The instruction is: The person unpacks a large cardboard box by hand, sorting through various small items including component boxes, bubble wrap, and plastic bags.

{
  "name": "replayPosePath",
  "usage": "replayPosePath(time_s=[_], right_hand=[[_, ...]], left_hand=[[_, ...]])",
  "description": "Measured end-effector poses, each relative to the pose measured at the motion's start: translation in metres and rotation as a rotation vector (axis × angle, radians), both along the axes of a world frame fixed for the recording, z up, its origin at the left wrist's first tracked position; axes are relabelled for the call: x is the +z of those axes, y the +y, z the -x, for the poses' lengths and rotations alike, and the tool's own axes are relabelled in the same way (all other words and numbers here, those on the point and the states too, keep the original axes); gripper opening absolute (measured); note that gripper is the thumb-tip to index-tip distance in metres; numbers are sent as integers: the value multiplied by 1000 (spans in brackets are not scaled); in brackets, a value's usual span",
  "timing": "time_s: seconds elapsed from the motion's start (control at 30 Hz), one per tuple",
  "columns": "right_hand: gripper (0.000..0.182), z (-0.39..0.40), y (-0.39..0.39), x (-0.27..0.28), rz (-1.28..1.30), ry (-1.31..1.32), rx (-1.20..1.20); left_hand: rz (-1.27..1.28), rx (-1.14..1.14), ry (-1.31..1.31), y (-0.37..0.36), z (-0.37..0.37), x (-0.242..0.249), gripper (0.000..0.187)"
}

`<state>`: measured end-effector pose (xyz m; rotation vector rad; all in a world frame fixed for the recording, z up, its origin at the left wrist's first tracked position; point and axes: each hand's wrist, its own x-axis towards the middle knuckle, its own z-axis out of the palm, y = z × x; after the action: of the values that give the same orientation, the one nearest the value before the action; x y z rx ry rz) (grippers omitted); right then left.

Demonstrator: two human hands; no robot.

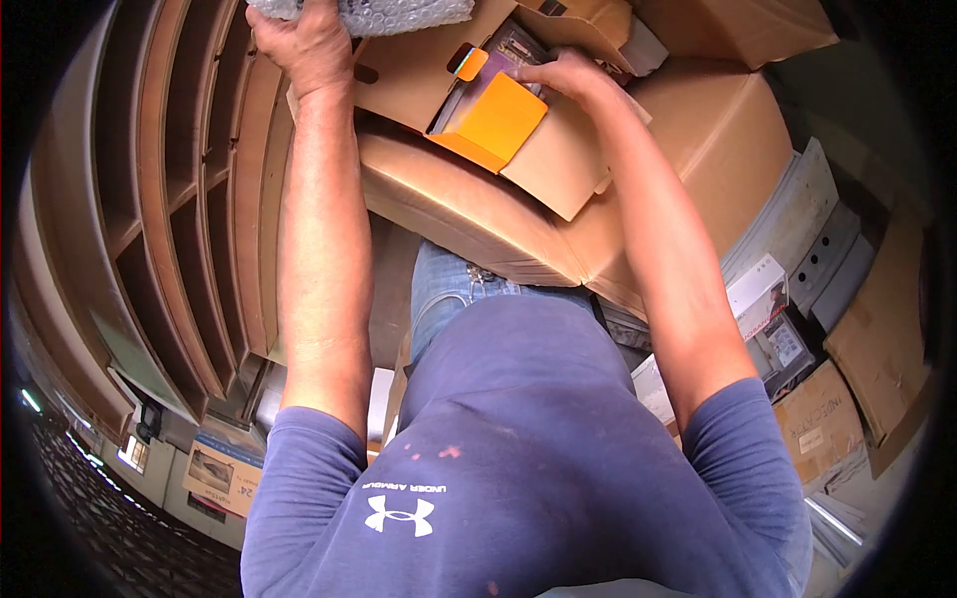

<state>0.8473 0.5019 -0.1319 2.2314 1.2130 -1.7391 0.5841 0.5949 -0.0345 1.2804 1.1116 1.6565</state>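
At the top left, my left hand [307, 45] has its fingers closed round the edge of some bubble wrap [409, 12]; what the wrap covers cannot be made out. My right hand [573, 75] reaches into an opened cardboard box at the top centre, its fingers at a purple printed package [508, 60]. Whether they grip it is hidden. Just below the package is an orange box flap [501, 112], with a brown cardboard flap [563, 174] beside it. Beneath them lies a large cardboard carton [469, 209].
Wooden shelving [155, 189] with compartments curves along the left side. On the right stand a white box [760, 289], a labelled brown carton [812, 424] and flat panels. A printed carton [221, 471] sits at the lower left.
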Motion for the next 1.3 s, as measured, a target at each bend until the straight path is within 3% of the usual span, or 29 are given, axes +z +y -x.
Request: replayPosePath(time_s=[0.2, 0.33, 0.47, 0.67, 0.73, 0.77, 0.87, 0.97, 1.07, 1.13, 1.2, 1.23, 1.3], right_hand=[[72, -11, -22, 19, -156, -190, 116], [55, -8, -35, 29, -307, -371, 266], [48, -15, -41, 28, -425, -352, 212], [40, -20, -42, 40, -511, -275, 111], [34, -31, -39, 39, -497, -82, -231], [32, -41, -35, 39, -452, -26, -264], [30, -49, -26, 39, -417, 58, -109], [30, -36, -34, 34, -374, 143, -151], [33, 3, -64, 16, -488, 249, -451], [38, 21, -69, 63, -335, 57, -227], [40, 47, -90, 83, -758, 125, -114], [30, 54, -100, 93, -755, 58, 17], [32, 62, -114, 110, -785, 68, 70]], left_hand=[[-36, 21, 40, 3, 0, -3, 62], [-12, 33, 38, 3, 2, -6, 63], [-34, -15, 22, 3, -2, -1, 64], [-37, -15, 22, 1, -3, 0, 65], [-29, -16, 1, 1, -3, 0, 65], [-39, -3, 41, 2, -2, 0, 64], [-30, -6, 63, 2, -3, 1, 63], [-10, -11, 65, -1, -4, 5, 62], [-30, -39, 45, 0, -5, 8, 61], [-51, -73, 13, 1, -5, 6, 61], [-26, -29, 73, 2, -1, 1, 60], [-23, -38, 75, 2, -1, 0, 60], [-54, -20, 73, 3, 0, -1, 60]])
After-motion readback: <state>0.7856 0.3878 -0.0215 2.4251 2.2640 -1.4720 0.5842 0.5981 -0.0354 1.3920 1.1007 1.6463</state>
